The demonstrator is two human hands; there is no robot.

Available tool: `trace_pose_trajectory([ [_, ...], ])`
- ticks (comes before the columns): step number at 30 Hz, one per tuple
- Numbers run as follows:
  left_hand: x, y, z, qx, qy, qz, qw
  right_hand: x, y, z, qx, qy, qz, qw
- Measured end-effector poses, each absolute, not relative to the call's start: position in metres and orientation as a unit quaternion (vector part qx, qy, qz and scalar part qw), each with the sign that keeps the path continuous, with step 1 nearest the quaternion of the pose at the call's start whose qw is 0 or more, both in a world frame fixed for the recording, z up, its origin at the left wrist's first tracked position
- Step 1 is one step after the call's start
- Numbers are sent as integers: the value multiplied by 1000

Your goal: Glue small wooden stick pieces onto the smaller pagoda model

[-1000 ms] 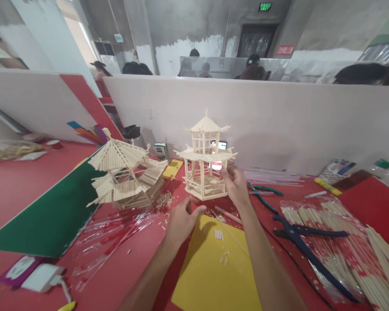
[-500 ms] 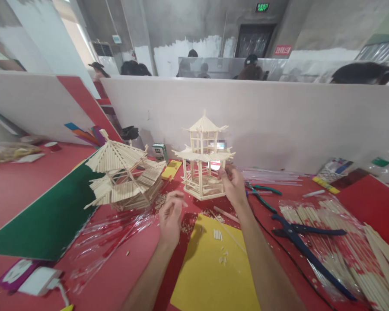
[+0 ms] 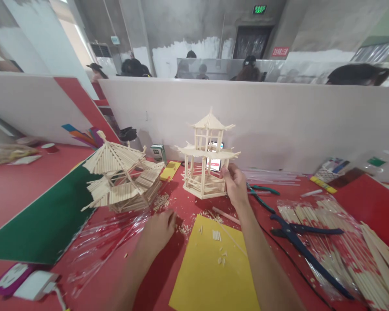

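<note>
A two-tier pavilion model (image 3: pixel 207 157) built of thin wooden sticks stands on the red table (image 3: pixel 26 190), slightly tilted. My right hand (image 3: pixel 235 185) grips its right side near the base, fingers closed round a post. My left hand (image 3: pixel 157 231) lies low on the table left of a yellow sheet (image 3: pixel 214 272), fingers curled down among wood chips; whether they hold anything is hidden. A second, larger stick model (image 3: pixel 121 175) leans at the left on the edge of a green board (image 3: pixel 42 220).
Dark blue long-handled cutters (image 3: pixel 306 246) and green-handled pliers (image 3: pixel 262 192) lie right of my arm. Bags of wooden sticks (image 3: pixel 343 246) fill the right side. Crumpled clear wrap (image 3: pixel 103 242) lies at the left. A white partition (image 3: pixel 278 121) runs behind; people sit beyond it.
My left hand has dropped from in front of the pavilion down and left onto the table. The pavilion in my right hand has tilted and shifted slightly right.
</note>
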State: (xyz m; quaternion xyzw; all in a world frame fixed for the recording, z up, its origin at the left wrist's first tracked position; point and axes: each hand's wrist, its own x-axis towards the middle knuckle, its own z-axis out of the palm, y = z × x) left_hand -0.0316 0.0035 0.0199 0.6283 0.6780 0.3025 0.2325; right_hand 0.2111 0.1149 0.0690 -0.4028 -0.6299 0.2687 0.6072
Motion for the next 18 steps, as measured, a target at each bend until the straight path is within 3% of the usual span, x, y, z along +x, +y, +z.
trace_pose_trajectory([
  [4,-53,-5,20,630,756,146,107,216,118,67,-404,-613,268,624],
  [9,-57,-7,28,686,701,168,96,219,119,67,-389,-611,275,632],
  [18,-46,1,54,680,725,71,82,220,117,71,-382,-624,280,622],
])
